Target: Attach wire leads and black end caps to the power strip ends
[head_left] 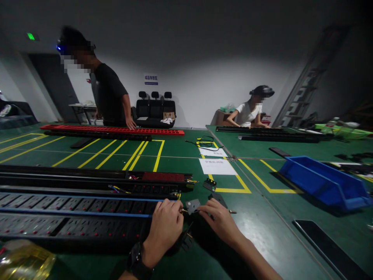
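My left hand (164, 227) is curled at the right end of a long black power strip (72, 217) with many sockets, fingers closed on its end. My right hand (218, 219) pinches a small grey metal end plate (192, 205) held between both hands at the strip's end. Thin wires stick out near the plate. A second open strip housing (96, 179) with coloured wires inside lies just behind. I wear a black watch on my left wrist.
A blue plastic bin (323, 181) stands to the right, a black flat bar (329, 247) in front of it. White paper sheets (217, 166) lie on the green table (262, 217). A person in black leans over a red strip (113, 130) at the back left; another person sits at the back right.
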Motion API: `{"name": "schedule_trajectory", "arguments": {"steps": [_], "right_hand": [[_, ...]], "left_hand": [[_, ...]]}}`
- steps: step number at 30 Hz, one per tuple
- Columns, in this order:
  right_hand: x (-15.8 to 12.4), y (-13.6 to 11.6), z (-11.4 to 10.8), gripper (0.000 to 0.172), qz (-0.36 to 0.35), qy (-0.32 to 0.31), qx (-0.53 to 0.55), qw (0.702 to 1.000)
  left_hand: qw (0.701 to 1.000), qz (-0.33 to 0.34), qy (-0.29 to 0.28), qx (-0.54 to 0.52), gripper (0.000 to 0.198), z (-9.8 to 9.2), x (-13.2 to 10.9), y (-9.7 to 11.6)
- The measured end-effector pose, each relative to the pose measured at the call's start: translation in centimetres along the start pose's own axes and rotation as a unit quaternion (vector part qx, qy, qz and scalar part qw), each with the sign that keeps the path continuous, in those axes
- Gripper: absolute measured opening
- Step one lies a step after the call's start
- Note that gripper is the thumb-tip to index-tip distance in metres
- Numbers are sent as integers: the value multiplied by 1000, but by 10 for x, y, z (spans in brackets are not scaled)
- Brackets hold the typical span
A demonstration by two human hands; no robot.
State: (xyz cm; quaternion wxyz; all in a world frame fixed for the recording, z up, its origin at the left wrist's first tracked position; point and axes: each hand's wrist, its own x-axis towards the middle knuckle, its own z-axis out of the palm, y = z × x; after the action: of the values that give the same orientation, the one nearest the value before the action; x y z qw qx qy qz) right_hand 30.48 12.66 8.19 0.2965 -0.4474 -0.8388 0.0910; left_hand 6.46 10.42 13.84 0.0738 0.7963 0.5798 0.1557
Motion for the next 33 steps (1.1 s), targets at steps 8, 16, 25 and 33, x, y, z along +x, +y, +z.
{"name": "schedule_trajectory", "arguments": {"steps": [8, 16, 25, 33], "right_hand": [[-1, 5, -7, 25, 23, -75, -13, 997], [1, 4, -11, 20, 3, -68, -65, 996], [1, 2, -17, 20, 44, -14, -15, 999], [5, -38, -18, 21, 36, -122, 233, 964]], "left_hand": [[1000, 12, 17, -6, 28, 4, -1, -2], [1000, 15, 17, -8, 26, 4, -1, -3], [1000, 17, 16, 0, 27, 5, 1, -3], [1000, 15, 17, 7, 27, 6, 1, -5]]}}
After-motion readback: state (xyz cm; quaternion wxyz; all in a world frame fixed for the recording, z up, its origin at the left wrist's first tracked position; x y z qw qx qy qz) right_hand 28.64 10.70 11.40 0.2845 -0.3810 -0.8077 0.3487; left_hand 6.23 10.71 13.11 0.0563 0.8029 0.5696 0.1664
